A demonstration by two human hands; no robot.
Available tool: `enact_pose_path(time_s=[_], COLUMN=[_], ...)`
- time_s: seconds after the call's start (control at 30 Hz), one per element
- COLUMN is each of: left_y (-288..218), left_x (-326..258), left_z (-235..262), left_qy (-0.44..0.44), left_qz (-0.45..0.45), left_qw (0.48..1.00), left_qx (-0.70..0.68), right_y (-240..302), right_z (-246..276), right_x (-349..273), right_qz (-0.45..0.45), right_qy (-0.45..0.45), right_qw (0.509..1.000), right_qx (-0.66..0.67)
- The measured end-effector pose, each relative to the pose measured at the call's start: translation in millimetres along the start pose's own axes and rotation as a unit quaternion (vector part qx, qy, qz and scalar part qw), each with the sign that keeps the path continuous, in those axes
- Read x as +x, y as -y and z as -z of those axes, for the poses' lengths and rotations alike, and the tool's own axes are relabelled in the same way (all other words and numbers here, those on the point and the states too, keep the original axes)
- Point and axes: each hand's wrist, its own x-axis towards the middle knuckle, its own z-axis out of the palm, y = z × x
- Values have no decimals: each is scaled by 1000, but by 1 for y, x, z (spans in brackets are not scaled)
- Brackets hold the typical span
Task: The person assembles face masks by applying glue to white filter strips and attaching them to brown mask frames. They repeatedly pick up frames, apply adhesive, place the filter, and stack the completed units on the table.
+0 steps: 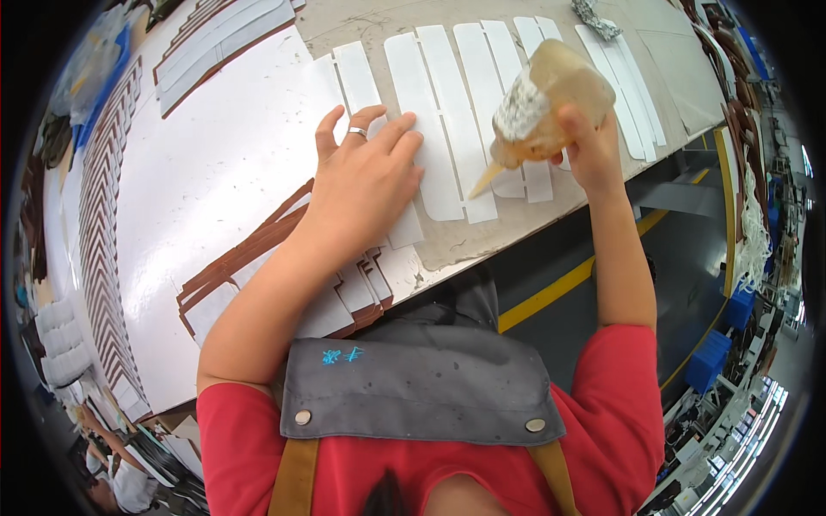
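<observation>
My right hand is wrapped round a translucent squeeze bottle of yellowish liquid, with foil-like silver wrapping near its neck. The bottle is tilted, and its pointed nozzle reaches down to the lower end of a white strip. Whether the tip touches the strip I cannot tell. Several such long white strips lie side by side on the table. My left hand rests palm down with fingers spread, partly covering a strip left of the nozzle. It wears a ring and holds nothing.
Brown-edged white pieces lie in a stack by my left forearm, another stack at the far left, and a fanned row along the left. Crumpled foil sits beyond the bottle. The table edge runs diagonally near me. Blue bins stand right.
</observation>
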Motion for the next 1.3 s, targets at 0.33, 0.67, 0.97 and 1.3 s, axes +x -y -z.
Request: enact_pose_path(time_s=[0.33,0.67,0.97,1.3], left_y=[0,0,1,1], left_x=[-1,0,0,0], left_z=[1,-2,-4,-2], left_qy=[1,-7,-12,-12], left_qz=[1,-2,-1,-5], left_qw=[1000,1000,1000,1000], left_qx=[5,1,-3,-16], right_y=[23,19,-9,-14], right_z=[4,12,-26,-11], right_x=[-37,42,127,128], right_qz=[244,211,242,237], right_qy=[88,-13,-73,-113], right_qw=[954,975,966,964], right_qx=[-151,-72,-45,-48])
